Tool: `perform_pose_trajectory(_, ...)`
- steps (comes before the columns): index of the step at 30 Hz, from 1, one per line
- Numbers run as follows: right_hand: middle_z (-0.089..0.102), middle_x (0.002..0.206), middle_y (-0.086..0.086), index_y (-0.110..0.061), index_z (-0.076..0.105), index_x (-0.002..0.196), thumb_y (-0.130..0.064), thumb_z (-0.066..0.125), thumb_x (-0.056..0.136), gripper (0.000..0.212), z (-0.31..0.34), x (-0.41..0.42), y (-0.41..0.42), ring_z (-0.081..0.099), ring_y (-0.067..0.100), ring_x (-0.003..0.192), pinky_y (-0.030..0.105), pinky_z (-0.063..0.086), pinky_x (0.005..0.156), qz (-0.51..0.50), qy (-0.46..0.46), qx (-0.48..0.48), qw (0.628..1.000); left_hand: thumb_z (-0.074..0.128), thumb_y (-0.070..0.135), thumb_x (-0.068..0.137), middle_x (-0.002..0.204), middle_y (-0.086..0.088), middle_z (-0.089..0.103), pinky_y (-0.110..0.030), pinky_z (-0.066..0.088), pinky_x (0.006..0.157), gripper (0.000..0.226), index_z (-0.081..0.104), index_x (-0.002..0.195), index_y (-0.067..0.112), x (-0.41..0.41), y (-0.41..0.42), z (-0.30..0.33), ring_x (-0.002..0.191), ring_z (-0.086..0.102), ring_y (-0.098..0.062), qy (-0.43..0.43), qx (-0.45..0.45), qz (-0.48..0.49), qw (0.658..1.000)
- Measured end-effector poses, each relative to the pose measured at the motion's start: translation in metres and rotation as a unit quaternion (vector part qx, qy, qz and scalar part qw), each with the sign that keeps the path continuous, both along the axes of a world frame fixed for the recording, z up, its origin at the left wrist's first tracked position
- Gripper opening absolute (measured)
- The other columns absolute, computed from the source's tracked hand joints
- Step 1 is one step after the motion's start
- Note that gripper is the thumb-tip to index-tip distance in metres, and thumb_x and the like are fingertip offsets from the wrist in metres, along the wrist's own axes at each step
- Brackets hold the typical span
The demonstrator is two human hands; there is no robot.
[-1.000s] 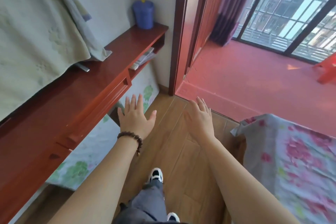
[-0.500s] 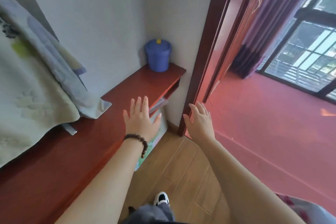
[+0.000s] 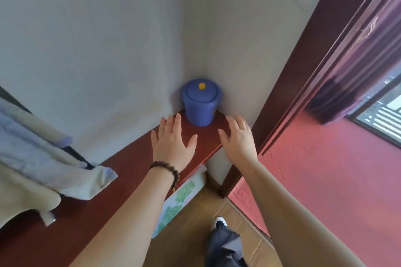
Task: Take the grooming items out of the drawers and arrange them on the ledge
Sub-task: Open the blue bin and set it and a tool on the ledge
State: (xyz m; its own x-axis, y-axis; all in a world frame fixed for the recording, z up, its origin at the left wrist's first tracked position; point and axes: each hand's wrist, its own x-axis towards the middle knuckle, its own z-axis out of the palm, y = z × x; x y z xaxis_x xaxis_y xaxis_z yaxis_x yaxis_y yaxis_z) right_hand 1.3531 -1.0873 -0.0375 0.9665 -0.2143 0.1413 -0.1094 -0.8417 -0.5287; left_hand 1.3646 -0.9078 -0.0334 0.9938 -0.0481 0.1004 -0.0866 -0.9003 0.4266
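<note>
Left hand point(image 3: 172, 145) & right hand point(image 3: 237, 138), both flat, fingers spread, holding nothing, above red-brown wooden ledge point(image 3: 130, 171) near lidded blue plastic pot point(image 3: 200, 102).

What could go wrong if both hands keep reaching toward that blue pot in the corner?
The blue pot sits near the ledge's end; a careless push from the open left hand or right hand might tip it off. The cloth draped over the ledge could snag or hide items placed later.
</note>
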Motion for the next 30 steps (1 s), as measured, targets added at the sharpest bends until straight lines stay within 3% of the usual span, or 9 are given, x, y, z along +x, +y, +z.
perform_pose_trajectory(5, 0.025, 0.155, 0.009, -0.017, 0.037, 0.143, -0.034, 0.048, 0.095, 0.052, 0.001, 0.074, -0.029, 0.023, 0.028, 0.142, 0.046, 0.029, 0.112, 0.065, 0.017, 0.034, 0.997, 0.039, 0.054, 0.092, 0.159, -0.005, 0.016, -0.052, 0.008, 0.118, 0.072, 0.015, 0.15, 0.021, 0.058, -0.035, 0.001, 0.147, 0.004, -0.022, 0.009, 0.023, 0.057, 0.998)
perform_pose_trajectory(10, 0.02, 0.157, 0.005, -0.016, 0.032, 0.145, -0.034, 0.047, 0.097, 0.054, -0.007, 0.117, -0.044, 0.014, 0.02, 0.145, 0.034, 0.019, 0.116, 0.133, 0.036, 0.063, 0.989, 0.038, 0.054, 0.092, 0.159, -0.006, 0.016, -0.05, 0.008, 0.118, 0.071, 0.014, 0.151, 0.022, 0.09, -0.064, 0.002, 0.147, 0.005, -0.022, 0.017, 0.029, 0.091, 0.995)
perform_pose_trajectory(13, 0.019, 0.157, 0.004, -0.016, 0.032, 0.146, -0.032, 0.047, 0.097, 0.054, -0.011, 0.129, -0.046, 0.015, 0.021, 0.145, 0.035, 0.02, 0.117, 0.163, 0.038, 0.066, 0.984, 0.042, 0.051, 0.092, 0.155, -0.007, 0.027, -0.049, 0.015, 0.117, 0.066, 0.025, 0.148, 0.02, 0.109, -0.071, 0.002, 0.145, 0.017, -0.024, -0.003, 0.028, 0.103, 0.994)
perform_pose_trajectory(16, 0.02, 0.157, 0.005, -0.013, 0.033, 0.145, -0.03, 0.048, 0.097, 0.054, -0.017, 0.135, -0.046, 0.016, 0.021, 0.145, 0.038, 0.021, 0.117, 0.179, 0.041, 0.073, 0.98, 0.048, 0.046, 0.091, 0.144, -0.008, 0.042, -0.044, 0.03, 0.109, 0.058, 0.041, 0.139, 0.014, 0.137, -0.077, 0.0, 0.132, 0.037, -0.027, -0.014, 0.025, 0.086, 0.996)
perform_pose_trajectory(21, 0.02, 0.157, 0.006, -0.012, 0.03, 0.146, -0.029, 0.049, 0.096, 0.056, -0.021, 0.14, -0.05, 0.019, 0.021, 0.144, 0.035, 0.022, 0.117, 0.173, 0.044, 0.077, 0.981, 0.055, 0.032, 0.091, 0.137, -0.007, 0.049, -0.042, 0.041, 0.099, 0.046, 0.049, 0.132, 0.013, 0.177, -0.085, -0.004, 0.122, 0.046, -0.03, 0.012, -0.022, 0.04, 0.999)
perform_pose_trajectory(24, 0.017, 0.158, 0.005, -0.012, 0.026, 0.147, -0.029, 0.05, 0.096, 0.059, -0.024, 0.145, -0.051, 0.017, 0.019, 0.145, 0.036, 0.021, 0.117, 0.171, 0.062, 0.078, 0.98, 0.055, 0.029, 0.091, 0.121, -0.007, 0.059, -0.04, 0.047, 0.087, 0.031, 0.06, 0.117, 0.012, 0.185, -0.085, -0.01, 0.109, 0.055, -0.03, -0.009, -0.053, 0.036, 0.998)
perform_pose_trajectory(30, 0.02, 0.157, 0.007, -0.009, 0.026, 0.147, -0.031, 0.053, 0.094, 0.064, -0.029, 0.154, -0.049, 0.02, 0.019, 0.144, 0.033, 0.023, 0.116, 0.153, 0.069, 0.096, 0.981, 0.056, 0.028, 0.091, 0.106, -0.005, 0.064, -0.036, 0.048, 0.074, 0.021, 0.065, 0.103, 0.013, 0.182, -0.081, -0.009, 0.098, 0.058, -0.028, -0.064, -0.091, 0.052, 0.992)
